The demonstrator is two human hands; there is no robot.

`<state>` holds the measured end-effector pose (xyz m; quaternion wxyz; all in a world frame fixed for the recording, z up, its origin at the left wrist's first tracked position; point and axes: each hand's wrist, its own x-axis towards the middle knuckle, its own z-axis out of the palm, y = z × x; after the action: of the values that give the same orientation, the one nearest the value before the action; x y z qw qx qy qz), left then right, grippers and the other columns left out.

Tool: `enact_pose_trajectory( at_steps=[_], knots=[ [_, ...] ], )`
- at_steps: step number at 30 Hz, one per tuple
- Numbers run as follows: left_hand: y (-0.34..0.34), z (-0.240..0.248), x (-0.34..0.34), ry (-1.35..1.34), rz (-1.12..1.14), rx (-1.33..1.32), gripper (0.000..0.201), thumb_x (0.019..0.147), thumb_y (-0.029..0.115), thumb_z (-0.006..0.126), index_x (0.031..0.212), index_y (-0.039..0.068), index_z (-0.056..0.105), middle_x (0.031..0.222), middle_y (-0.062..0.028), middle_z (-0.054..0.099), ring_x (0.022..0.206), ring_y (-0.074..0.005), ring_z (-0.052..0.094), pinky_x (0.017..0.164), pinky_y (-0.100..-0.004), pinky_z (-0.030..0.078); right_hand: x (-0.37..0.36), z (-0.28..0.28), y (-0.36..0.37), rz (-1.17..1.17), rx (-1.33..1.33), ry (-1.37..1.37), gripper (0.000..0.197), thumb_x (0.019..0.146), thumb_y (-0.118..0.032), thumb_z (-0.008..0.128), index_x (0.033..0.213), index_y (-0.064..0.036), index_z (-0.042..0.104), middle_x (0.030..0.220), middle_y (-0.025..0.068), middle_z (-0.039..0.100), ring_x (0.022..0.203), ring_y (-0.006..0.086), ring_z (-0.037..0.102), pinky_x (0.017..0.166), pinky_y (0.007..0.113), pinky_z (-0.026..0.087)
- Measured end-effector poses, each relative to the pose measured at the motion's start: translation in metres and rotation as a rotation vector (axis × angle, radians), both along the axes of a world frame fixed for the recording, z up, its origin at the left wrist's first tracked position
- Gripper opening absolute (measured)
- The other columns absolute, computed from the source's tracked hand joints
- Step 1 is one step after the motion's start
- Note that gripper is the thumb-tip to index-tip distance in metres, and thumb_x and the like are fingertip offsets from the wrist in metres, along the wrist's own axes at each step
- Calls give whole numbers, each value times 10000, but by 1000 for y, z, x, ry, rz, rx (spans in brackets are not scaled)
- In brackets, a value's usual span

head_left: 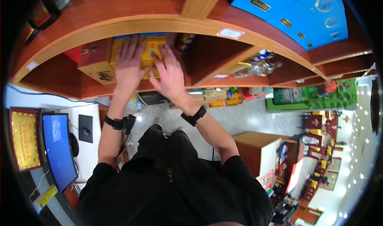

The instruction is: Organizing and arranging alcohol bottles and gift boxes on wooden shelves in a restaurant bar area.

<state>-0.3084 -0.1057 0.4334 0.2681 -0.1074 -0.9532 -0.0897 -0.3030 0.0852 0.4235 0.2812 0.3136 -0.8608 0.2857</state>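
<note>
Both my hands reach into a wooden shelf compartment, against yellow boxes that stand side by side. My left hand (129, 62) lies flat over the boxes with its fingers stretched out. Just to its right, my right hand (170, 72) is spread, its fingertips at the yellow box (151, 48) on the right. Neither hand is wrapped round anything. On the left of the yellow boxes stands a dark red and yellow box (93, 62). A dark bottle or can (185, 42) stands to their right, partly hidden by the shelf edge above.
Large blue boxes (299, 16) stand on the upper shelf (159, 24) at right. Clear glass bottles (259, 68) fill a compartment beyond the divider (227, 64). A desk with a monitor (59, 146) is on my left; a wooden cabinet (255, 140) is on my right.
</note>
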Motion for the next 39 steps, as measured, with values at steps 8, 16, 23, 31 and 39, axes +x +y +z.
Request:
enact_pose_trajectory(
  at_steps=[8,16,23,31,39],
  knots=[
    [30,-2,-27,31,-41,18,1019,733,385,928,1626,153,497,1701,-118,462,1555,-318,447,1262,-500,358,116,-83,202,-296,-63,-237,361,815,8,781,1166,-75,771,1311,165,704,1186,385,684,974,470,584],
    [56,1,-24,49,12,-97,996,804,406,884,1662,149,447,1709,-101,455,1554,-315,442,1264,-478,355,156,-73,407,-911,-468,-355,171,1025,-101,704,1157,-9,761,1053,145,801,886,231,764,784,364,614],
    [102,26,-15,27,18,-158,1010,796,288,914,1659,89,427,1709,-177,430,1570,-386,403,1277,-492,350,108,-97,492,-814,-543,-642,366,988,-179,746,1306,-5,696,1143,220,762,1010,369,754,884,430,600],
    [293,24,83,207,149,-9,940,834,217,940,1607,-2,450,1617,-260,512,1474,-446,499,1232,-534,408,75,-142,637,-567,-302,-685,594,893,-211,810,1416,-9,616,1382,271,637,1296,480,580,1111,525,481],
    [454,39,102,124,-131,41,627,782,149,912,1359,50,686,1475,-220,633,1300,-420,634,1106,-485,505,-11,-111,721,-776,-284,-336,793,922,-322,767,1593,-23,469,1589,242,505,1467,456,474,1221,577,358]
  ],
)
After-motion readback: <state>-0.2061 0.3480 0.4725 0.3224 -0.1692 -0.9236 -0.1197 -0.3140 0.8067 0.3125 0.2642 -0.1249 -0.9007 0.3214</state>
